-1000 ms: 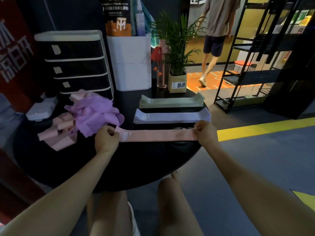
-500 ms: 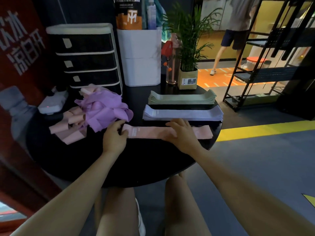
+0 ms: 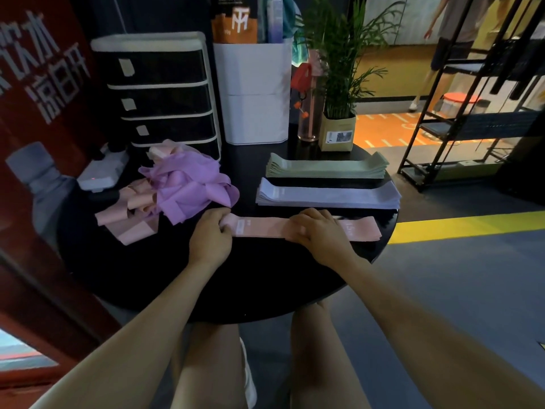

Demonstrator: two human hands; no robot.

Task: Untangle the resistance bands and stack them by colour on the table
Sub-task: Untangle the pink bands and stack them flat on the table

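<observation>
1. Pink band point(image 3: 265, 229): flat at the near edge of the black table point(image 3: 265, 284), long axis left to right.
2. Left hand point(image 3: 211, 236) grips its left end; right hand point(image 3: 320, 234) presses flat mid-length, nearer the free right end.
3. Behind: lavender stack point(image 3: 327, 196), green stack point(image 3: 324, 168); left, tangled pile point(image 3: 182, 187).
4. Dim room, shelving point(image 3: 472, 113) right.

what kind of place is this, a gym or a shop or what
Probably a gym or fitness studio: stacked resistance bands lie on a small black table, with a dark equipment rack and yellow floor line beyond.
</observation>
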